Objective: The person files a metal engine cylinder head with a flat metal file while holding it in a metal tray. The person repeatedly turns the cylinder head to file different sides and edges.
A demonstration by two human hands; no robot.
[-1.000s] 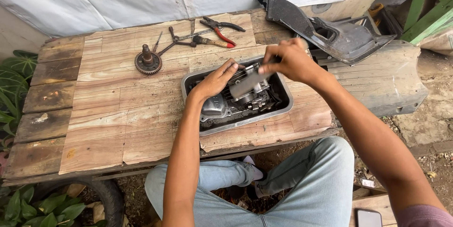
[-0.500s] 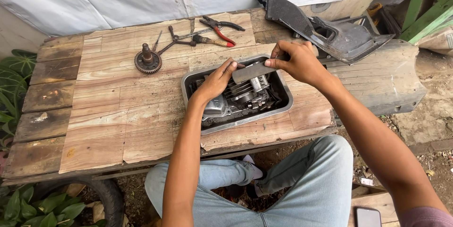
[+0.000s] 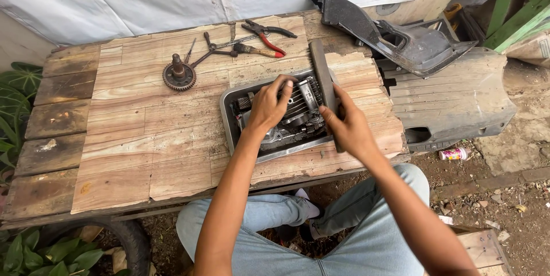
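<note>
A metal tray (image 3: 229,116) lies on the wooden table (image 3: 132,132) and holds a grey finned engine part (image 3: 298,107). My left hand (image 3: 268,104) rests on that part, fingers curled over its top. My right hand (image 3: 348,128) grips a long flat grey bar (image 3: 322,75), which stands along the tray's right side and points away from me. The bar's lower end is hidden in my palm.
A rusty gear on a shaft (image 3: 178,73), red-handled pliers (image 3: 264,35) and other hand tools (image 3: 215,49) lie at the table's far side. Dark plastic body panels (image 3: 412,41) sit to the right. A tyre (image 3: 123,236) and plants (image 3: 17,98) are at the left.
My right hand has drawn the grey bar off the engine part and swung it from lying across the tray to pointing away along the tray's right edge. My left hand stayed on the part.
</note>
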